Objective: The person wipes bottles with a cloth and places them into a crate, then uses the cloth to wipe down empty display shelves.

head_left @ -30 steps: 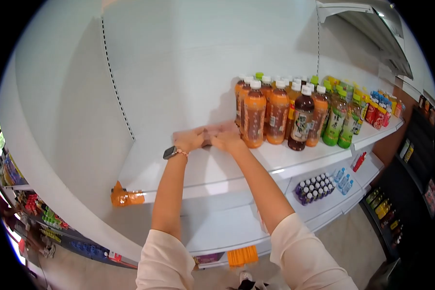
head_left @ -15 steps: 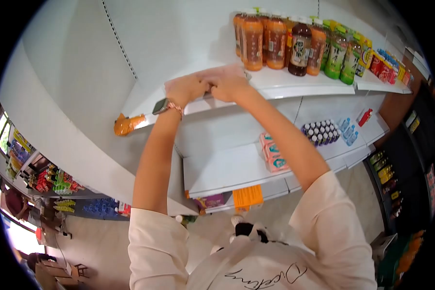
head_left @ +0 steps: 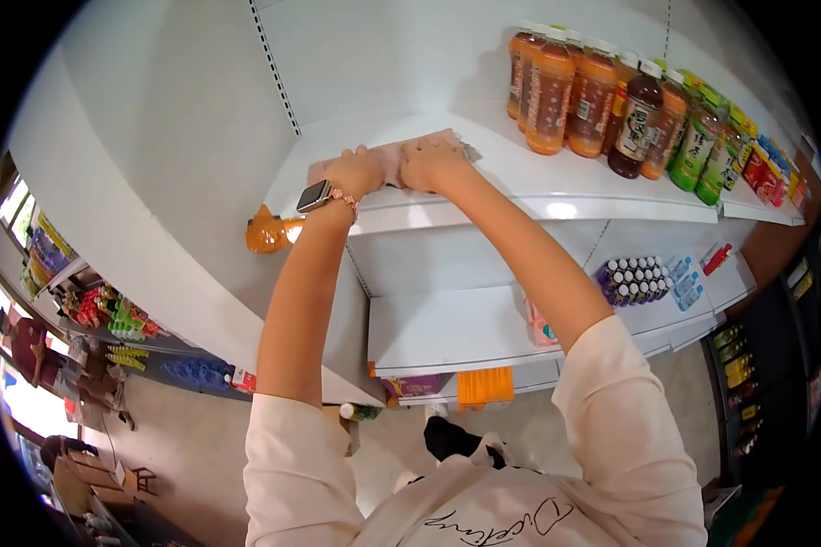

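A pink cloth (head_left: 391, 159) lies spread along the upper white shelf (head_left: 493, 187), near its front edge. My left hand (head_left: 354, 171), with a watch (head_left: 315, 196) and a beaded bracelet on the wrist, rests palm down on the cloth's left part, fingers apart. On the right part, my right hand (head_left: 431, 166) presses down, its fingers extended over the fabric. Both palms hide some of the cloth. An orange-brown wrapped thing (head_left: 269, 231) hangs at the shelf's left end.
Orange drink bottles (head_left: 551, 96), a dark bottle (head_left: 637, 123) and green bottles (head_left: 698, 146) stand to the right on this shelf. Below, the lower shelf (head_left: 438, 333) carries purple bottles with white caps (head_left: 634, 281) and a pink pack (head_left: 540, 324). A white side panel (head_left: 155, 246) borders the left.
My hands have moved apart from their close position at the cloth's middle, and their fingers have spread over it. The view has shifted, so the shelf and bottles appear further right.
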A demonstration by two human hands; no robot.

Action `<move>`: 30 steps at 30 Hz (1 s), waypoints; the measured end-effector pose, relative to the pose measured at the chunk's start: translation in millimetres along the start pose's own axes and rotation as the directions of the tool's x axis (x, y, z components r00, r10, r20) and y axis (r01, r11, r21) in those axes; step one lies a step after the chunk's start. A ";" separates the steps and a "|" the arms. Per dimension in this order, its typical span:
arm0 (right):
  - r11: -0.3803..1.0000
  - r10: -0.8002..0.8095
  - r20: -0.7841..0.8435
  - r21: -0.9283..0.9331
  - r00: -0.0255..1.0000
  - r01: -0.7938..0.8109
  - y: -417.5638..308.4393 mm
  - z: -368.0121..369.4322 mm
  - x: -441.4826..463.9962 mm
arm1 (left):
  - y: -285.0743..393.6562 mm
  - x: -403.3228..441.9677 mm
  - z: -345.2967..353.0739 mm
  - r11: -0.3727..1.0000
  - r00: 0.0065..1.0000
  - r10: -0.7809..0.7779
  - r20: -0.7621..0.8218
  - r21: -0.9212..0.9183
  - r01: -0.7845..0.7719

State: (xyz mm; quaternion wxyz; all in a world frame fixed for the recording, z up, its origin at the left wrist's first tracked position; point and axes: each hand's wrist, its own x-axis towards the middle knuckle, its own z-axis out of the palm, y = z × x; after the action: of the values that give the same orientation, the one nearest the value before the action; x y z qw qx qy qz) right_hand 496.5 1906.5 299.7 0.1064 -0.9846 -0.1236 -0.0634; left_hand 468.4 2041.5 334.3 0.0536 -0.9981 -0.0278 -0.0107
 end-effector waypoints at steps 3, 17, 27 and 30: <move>1.000 0.027 0.014 0.015 1.000 -0.027 -2.1 5.4 39.0 | -44.9 88.5 45.6 0.978 0.998 0.058 0.026 -0.200 -0.052; 0.989 0.103 0.029 0.108 0.994 -0.105 4.3 27.9 150.4 | -55.0 195.3 27.2 0.989 0.982 0.146 0.119 -0.026 -0.144; 0.983 0.183 -0.038 0.021 0.982 -0.182 -4.3 27.1 110.6 | -65.3 210.2 69.9 0.935 0.934 0.354 -0.035 0.003 -0.354; 0.979 0.205 -0.008 -0.005 0.979 -0.205 -7.4 23.1 72.4 | -60.8 167.8 60.0 0.905 0.907 0.422 0.001 -0.068 -0.421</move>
State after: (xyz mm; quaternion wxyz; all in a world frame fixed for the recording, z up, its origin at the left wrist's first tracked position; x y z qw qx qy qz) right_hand 566.5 1935.4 289.7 0.1101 -0.9921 -0.0208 -0.0563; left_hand 633.5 2117.4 285.2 0.0214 -0.9819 0.1882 0.0082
